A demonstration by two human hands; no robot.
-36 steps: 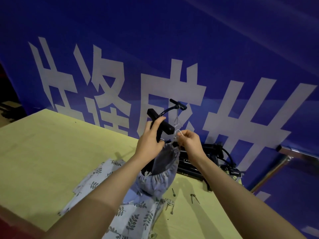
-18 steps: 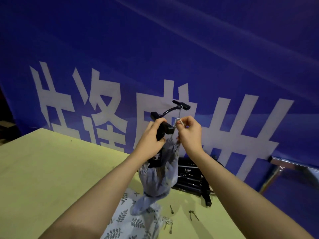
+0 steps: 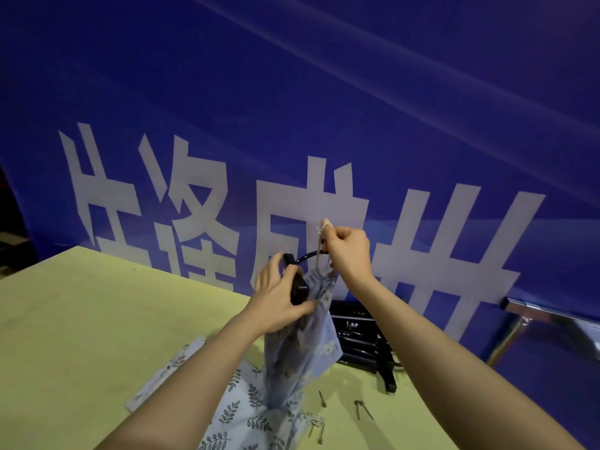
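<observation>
Pinching one cord [image 3: 319, 254], right hand [image 3: 349, 251]; left hand [image 3: 279, 302] grips one pouch [image 3: 303, 349]

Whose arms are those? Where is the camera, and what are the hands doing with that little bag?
No machine here: those are a person's own two arms. The camera sits on the person's head and looks forward and down, so you see nearly what they see.

The left hand grips a black gadget with a curved band. It sticks out of the top of a small blue cloth bag. The right hand is raised above the bag, and its curled fingers pinch the bag's white string.

Below is a yellow-green table. On it lie leaf-print cloth, a pile of black things by the wall, and a few small metal pins. Behind everything hangs a blue banner with big white writing.
</observation>
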